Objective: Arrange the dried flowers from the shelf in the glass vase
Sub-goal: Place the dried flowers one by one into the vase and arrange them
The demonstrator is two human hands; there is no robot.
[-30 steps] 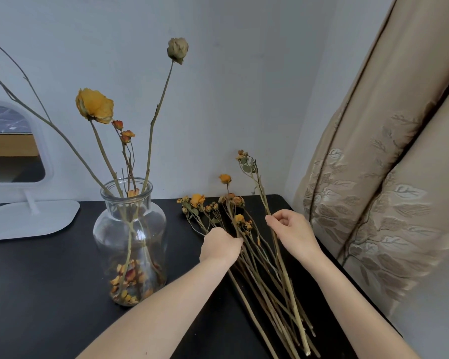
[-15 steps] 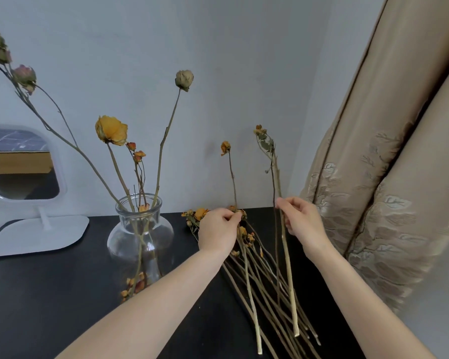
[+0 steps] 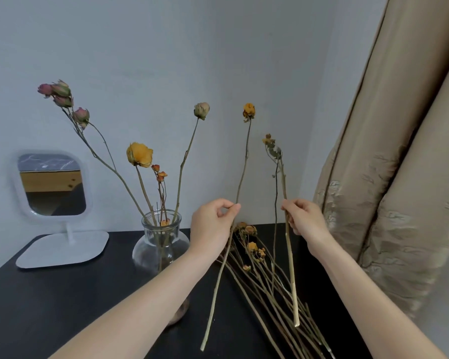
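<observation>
Pinching an orange-headed dried flower (image 3: 248, 110) in our left grip (image 3: 213, 224) and a pale yellow-budded stem (image 3: 268, 140) in our right grip (image 3: 305, 221), we hold both seemingly brittle stalks mid-length beside the clear glass vase (image 3: 161, 244).

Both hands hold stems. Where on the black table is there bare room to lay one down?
The barest patch is the front-left tabletop, bordered by the mirror base and the glass vase. A narrower bare strip lies between mirror base and vase. It is crowded right of the vase, where the pile of stems fans from the wall to the front edge, beside the curtain.
</observation>
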